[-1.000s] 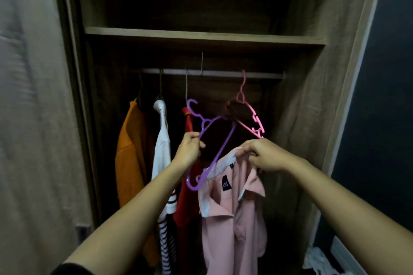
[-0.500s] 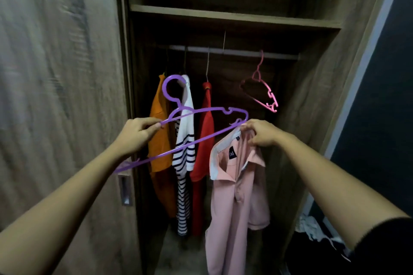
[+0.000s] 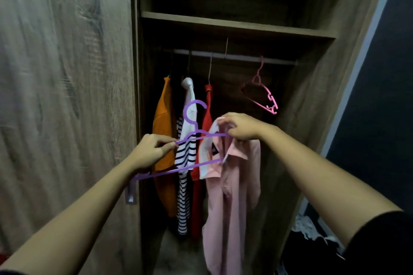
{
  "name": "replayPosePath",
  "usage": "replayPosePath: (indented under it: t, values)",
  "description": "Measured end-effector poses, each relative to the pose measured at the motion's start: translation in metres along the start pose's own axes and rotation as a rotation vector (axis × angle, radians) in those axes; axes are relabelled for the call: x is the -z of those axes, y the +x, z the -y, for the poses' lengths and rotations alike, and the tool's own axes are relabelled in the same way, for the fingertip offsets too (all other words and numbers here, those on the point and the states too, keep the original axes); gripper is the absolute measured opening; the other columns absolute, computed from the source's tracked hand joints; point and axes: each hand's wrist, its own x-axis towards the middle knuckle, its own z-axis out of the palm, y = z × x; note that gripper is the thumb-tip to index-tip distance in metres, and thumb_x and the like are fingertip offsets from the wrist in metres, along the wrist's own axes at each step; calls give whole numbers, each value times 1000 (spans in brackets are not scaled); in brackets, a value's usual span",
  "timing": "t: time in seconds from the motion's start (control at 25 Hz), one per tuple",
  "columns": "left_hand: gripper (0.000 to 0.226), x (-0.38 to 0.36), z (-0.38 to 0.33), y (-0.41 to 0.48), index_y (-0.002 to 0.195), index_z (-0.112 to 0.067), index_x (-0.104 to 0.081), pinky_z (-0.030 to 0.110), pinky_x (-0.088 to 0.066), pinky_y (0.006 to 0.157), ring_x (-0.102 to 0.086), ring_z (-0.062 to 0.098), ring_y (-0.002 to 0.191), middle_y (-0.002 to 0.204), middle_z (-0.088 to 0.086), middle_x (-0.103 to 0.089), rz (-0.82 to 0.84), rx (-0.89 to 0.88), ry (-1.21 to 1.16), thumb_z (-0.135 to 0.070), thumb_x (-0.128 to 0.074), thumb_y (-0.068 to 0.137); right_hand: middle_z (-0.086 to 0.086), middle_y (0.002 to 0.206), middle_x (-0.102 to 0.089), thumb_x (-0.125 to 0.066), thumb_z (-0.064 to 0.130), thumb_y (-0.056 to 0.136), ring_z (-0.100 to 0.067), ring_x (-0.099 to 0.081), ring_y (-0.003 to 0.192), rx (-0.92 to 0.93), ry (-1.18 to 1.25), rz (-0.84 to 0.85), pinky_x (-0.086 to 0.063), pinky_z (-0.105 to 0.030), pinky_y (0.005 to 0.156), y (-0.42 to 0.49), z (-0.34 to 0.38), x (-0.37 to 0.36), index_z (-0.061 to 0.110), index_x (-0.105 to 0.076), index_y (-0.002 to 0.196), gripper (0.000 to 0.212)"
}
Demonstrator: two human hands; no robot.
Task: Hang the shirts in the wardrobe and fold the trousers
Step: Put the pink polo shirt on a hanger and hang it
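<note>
At centre frame, the left hand (image 3: 152,152) is pinching the purple hanger (image 3: 190,138) while the right hand (image 3: 240,126) is gripping the pink shirt (image 3: 232,185) by its collar, feeding the hanger's arm inside. Next, probably, seating both shoulders, then hooking onto the rail (image 3: 234,57) above.

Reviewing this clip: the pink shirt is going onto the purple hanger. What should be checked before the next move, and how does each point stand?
1. Left hand grips the purple hanger: ok.
2. Right hand pinches the pink shirt at its collar: ok.
3. Hanger's right end inside the collar: cannot tell, the right hand hides it.
4. Shirt seated on both hanger shoulders: not ok, the left half is bare.
5. Hanger hook unobstructed: ok.
6. Gap on the rail between the red shirt and the pink hanger: ok.
</note>
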Motion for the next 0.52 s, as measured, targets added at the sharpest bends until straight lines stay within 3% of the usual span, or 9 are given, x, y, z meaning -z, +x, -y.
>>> replayPosePath:
  t: [0.08, 0.16, 0.24, 0.32, 0.36, 0.44, 0.52]
  values:
    - [20, -17, -9, 2, 86, -10, -73, 17, -38, 60, -51, -7, 56, 54, -24, -59, -50, -15, -30, -22, -58, 91, -6, 138, -48, -50, -2, 78, -21, -47, 123, 71, 35, -62, -32, -16, 92, 4, 22, 12, 10, -56, 126, 50]
    - [19, -25, -13, 3, 80, -23, -73, 13, -35, 55, -50, -5, 53, 54, -25, -58, -142, -22, -118, -26, -57, 89, -3, 131, -54, -51, 4, 81, -20, -53, 114, 127, 90, -105, -35, -18, 88, 2, 36, 26, 12, -59, 124, 45]
    - [20, -24, -15, 3, 71, -38, -69, 13, -38, 56, -51, -4, 55, 61, -24, -62, -233, -35, -269, -36, -54, 84, 3, 114, -62, -46, 34, 88, -17, -52, 98, 143, -49, -162, -38, -30, 86, -6, 37, 35, 27, -52, 131, 43]
    - [21, -23, -19, 4, 68, -34, -68, 9, -38, 56, -52, -6, 55, 61, -22, -64, -282, -52, -412, -31, -54, 83, 4, 101, -66, -22, 68, 84, -21, -53, 94, 112, -403, -329, -34, -37, 79, -14, 28, 39, 39, -41, 133, 61]
    - [20, -23, -25, 4, 70, -31, -68, 6, -39, 59, -55, -9, 58, 62, -24, -64, -296, -62, -438, -26, -54, 84, 1, 95, -69, -13, 75, 80, -25, -59, 91, 140, -507, -418, -35, -36, 73, -18, 23, 39, 35, -49, 126, 70]
    - [18, -24, -33, 3, 80, -18, -72, 7, -43, 69, -61, -10, 73, 74, -29, -68, -386, -90, -376, -26, -56, 84, -5, 72, -69, -15, 76, 81, -30, -66, 68, 253, -545, -499, -37, -32, 56, -21, 18, 37, 21, -60, 90, 72]
    - [26, -27, -36, 2, 94, -12, -73, 25, -48, 76, -64, 4, 83, 88, -15, -71, -626, -166, -59, -32, -58, 86, -8, 63, -65, -27, 68, 81, -33, -64, 56, 298, -534, -551, -34, -30, 47, -21, 16, 41, 14, -55, 74, 61]
